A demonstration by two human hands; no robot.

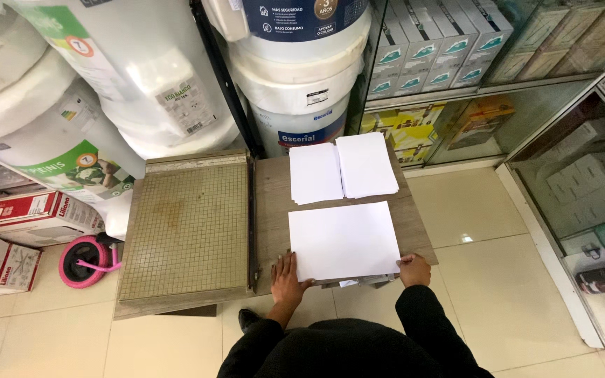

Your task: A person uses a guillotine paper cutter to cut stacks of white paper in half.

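**Both hands on the big paper stack, lower centre of frame**

Large white paper stack (pixel 344 240) lies flat on a small wooden table (pixel 271 203), just below centre of frame. Left hand (pixel 288 278) sits at the stack's lower-left corner: palm on the table, fingers close together and pointing up-frame, fingertips touching the paper's left edge and corner. Right hand (pixel 414 269) is at the lower-right corner, fingers curled around the edge; looks like a pinch on the corner, but fingertips are hidden under the sheets, so can't tell for sure. Stack lies between the two hands, most of it up-frame of the fingers.

Two smaller white paper piles (pixel 342 168) lie side by side at the table's top end, apart from the big stack. Guillotine paper cutter (pixel 187 227) w/ gridded bed fills the left-centre, its blade arm right beside the table's left edge. Big white paint buckets (pixel 302 77) stacked along the top. Pink tape roll (pixel 84 260) on the floor, lower left. Glass display cabinet (pixel 582 196) at right.
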